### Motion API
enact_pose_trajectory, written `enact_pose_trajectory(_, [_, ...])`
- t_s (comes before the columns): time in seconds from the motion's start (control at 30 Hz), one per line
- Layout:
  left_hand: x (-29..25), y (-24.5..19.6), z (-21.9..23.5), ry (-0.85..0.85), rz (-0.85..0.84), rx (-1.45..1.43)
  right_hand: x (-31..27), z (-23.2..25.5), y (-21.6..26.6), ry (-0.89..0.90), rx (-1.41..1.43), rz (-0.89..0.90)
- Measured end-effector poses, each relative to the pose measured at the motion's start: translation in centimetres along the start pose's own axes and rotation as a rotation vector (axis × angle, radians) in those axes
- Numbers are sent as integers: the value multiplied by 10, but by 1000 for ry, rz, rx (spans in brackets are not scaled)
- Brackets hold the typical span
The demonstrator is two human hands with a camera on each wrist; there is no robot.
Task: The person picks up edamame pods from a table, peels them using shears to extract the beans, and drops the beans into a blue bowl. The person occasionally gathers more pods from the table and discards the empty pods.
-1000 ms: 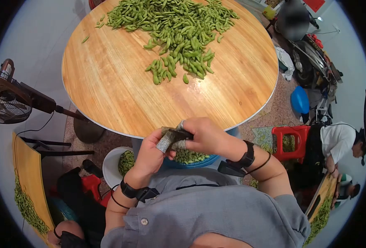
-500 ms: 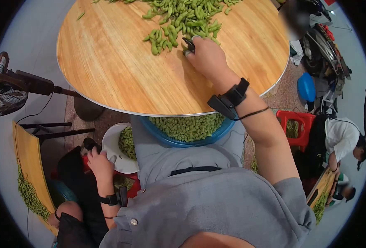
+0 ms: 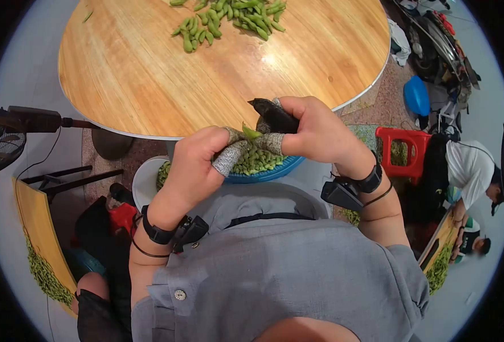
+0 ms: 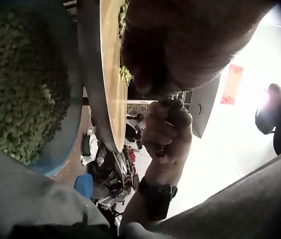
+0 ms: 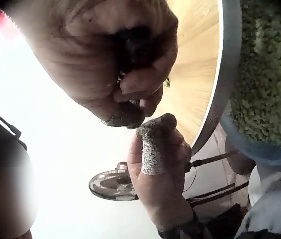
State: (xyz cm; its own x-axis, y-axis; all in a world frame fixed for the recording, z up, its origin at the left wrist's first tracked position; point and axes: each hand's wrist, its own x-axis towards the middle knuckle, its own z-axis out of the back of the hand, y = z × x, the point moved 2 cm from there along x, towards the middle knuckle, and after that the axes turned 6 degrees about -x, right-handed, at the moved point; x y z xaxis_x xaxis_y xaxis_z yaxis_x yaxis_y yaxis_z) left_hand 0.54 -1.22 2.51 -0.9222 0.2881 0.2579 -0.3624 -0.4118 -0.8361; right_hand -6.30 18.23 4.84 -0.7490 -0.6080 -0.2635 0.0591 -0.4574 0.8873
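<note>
Both hands meet above the basin in the head view, thumbs wrapped in speckled grey tape. Between their fingertips is a green soybean pod (image 3: 251,132). My left hand (image 3: 194,158) pinches the pod from the left side. From the right, my right hand (image 3: 320,130) has its taped thumb against the pod, while its curled fingers grip a black tool with a pointed end (image 3: 275,115). Shelled green beans (image 3: 257,162) fill the blue basin (image 3: 280,172) beneath. In the right wrist view, the left thumb's tape (image 5: 153,157) shows clearly.
More pods (image 3: 246,14) lie on the round wooden table (image 3: 149,80). A white bucket (image 3: 145,182) stands left of the basin, near a fan (image 3: 4,134). On the right are a red stool (image 3: 403,149), a blue tub (image 3: 416,96) and a person in white (image 3: 462,165).
The right hand reached to the pods on the table and came back with one. My left hand went out over the bucket, then returned to meet the right above the basin.
</note>
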Motion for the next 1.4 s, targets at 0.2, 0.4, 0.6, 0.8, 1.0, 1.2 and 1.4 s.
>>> enact_pose_trajectory(0.2, [-1,-9,-12,-142,290,-582,-2,1,6,98,-250,58])
enact_pose_trajectory(0.4, [0,-5,-6,-36,557,-786,1,2,-5,82,28,55])
enact_pose_trajectory(0.6, [1,-6,-14,167,600,-754,-1,-2,-13,203,3,38])
enact_pose_trajectory(0.8, [-6,8,-17,-40,612,-857,-16,-13,-13,46,11,236])
enact_pose_trajectory(1.0, [-6,7,-22,-63,595,-825,-19,-21,-16,83,18,275])
enact_pose_trajectory(1.2, [-10,2,-22,-122,378,-446,-22,-20,-4,151,254,153])
enact_pose_trajectory(1.4, [-10,0,-18,-78,552,-756,-24,-21,-4,283,481,21])
